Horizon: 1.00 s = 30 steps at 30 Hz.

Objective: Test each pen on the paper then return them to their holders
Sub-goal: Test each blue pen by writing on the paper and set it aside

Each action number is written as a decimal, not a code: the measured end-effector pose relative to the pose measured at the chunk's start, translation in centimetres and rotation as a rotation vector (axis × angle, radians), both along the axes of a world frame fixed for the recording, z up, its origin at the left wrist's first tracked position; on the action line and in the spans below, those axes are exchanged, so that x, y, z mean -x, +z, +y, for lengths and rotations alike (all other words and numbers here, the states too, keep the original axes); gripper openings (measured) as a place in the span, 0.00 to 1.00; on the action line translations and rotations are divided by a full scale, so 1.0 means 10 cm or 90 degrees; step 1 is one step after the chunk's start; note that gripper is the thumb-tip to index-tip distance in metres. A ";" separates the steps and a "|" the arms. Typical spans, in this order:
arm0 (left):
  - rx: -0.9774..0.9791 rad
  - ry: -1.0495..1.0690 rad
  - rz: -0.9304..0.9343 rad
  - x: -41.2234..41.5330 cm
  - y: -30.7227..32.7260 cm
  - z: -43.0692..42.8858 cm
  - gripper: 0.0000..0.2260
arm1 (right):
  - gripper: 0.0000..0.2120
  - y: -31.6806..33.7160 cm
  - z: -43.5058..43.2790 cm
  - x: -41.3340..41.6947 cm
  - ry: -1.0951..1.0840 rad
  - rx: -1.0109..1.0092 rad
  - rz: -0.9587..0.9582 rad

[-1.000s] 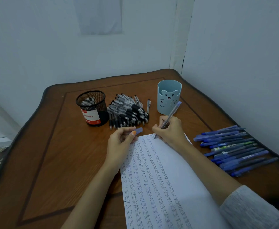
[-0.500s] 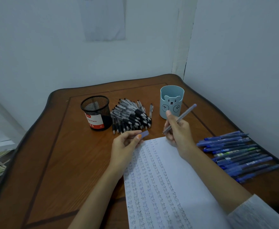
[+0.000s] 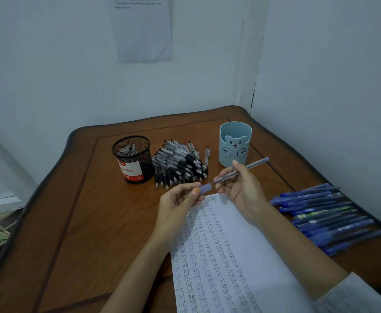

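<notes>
Where the two walls meet, a brown wooden table [image 3: 72, 222] fills the corner and carries every item listed below. A white sheet of paper [image 3: 241, 256] lies on its near half, tilted, with columns of the handwritten word "test" covering its left part. A row of blue pens [image 3: 320, 213] lies flat on the table to the right of the paper, near the right wall. A pile of black pens [image 3: 180, 166] lies beyond the paper, between the two holders. The black mesh holder [image 3: 133, 159] stands upright to the left of the pile (its red-and-white label reads "Pens"). The pale blue holder [image 3: 234, 143], with a bear face on its front, stands upright to the right of the pile.

Both hands hover above the far edge of the paper, close together but not touching. The right hand [image 3: 243, 190] grips a blue pen [image 3: 241, 171] in its fingers, with the tip pointing left and down and the rear end rising toward the pale blue holder. The left hand [image 3: 176, 204] pinches the blue cap [image 3: 205, 188] between thumb and fingertips. The pen tip sits at the open end of the cap; whether it has entered cannot be told.
</notes>
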<state>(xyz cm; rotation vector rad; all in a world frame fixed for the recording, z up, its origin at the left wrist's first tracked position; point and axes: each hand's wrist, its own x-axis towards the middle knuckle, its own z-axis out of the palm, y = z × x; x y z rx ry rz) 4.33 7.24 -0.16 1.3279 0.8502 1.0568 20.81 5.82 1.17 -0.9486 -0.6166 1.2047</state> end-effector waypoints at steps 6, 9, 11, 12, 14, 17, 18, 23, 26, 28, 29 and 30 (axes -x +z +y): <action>-0.021 -0.004 -0.007 -0.01 0.01 -0.02 0.08 | 0.23 -0.10 -0.01 0.10 0.080 0.018 -0.220; -0.038 0.022 -0.014 -0.01 0.00 -0.03 0.08 | 0.23 -0.17 -0.02 0.19 0.092 -0.002 -0.350; -0.045 0.032 -0.013 -0.01 -0.02 -0.04 0.08 | 0.21 -0.16 -0.03 0.23 0.099 -0.023 -0.367; -0.043 0.031 -0.016 -0.01 -0.03 -0.05 0.08 | 0.21 -0.15 -0.03 0.24 0.103 -0.028 -0.374; -0.035 0.029 -0.028 -0.01 -0.04 -0.07 0.08 | 0.20 -0.16 -0.02 0.25 0.113 -0.034 -0.386; -0.024 0.040 -0.055 0.00 -0.03 -0.03 0.08 | 0.19 -0.17 -0.01 0.26 0.139 -0.034 -0.405; -0.025 0.038 -0.059 0.01 -0.01 0.00 0.08 | 0.18 -0.16 -0.01 0.25 0.145 -0.034 -0.401; -0.031 0.037 -0.024 0.02 -0.03 0.03 0.08 | 0.10 0.03 -0.10 -0.04 0.031 -0.039 -0.371; -0.028 0.038 -0.018 0.04 -0.04 0.01 0.08 | 0.09 0.15 -0.25 -0.21 0.010 -0.027 -0.440; -0.037 0.036 -0.016 0.04 -0.04 -0.01 0.08 | 0.08 0.18 -0.35 -0.29 0.050 -0.018 -0.504; -0.038 0.034 -0.014 0.04 -0.04 -0.02 0.08 | 0.07 0.17 -0.40 -0.33 0.072 -0.006 -0.566; -0.037 0.028 -0.016 0.04 -0.04 -0.04 0.08 | 0.07 0.16 -0.45 -0.35 0.086 0.006 -0.644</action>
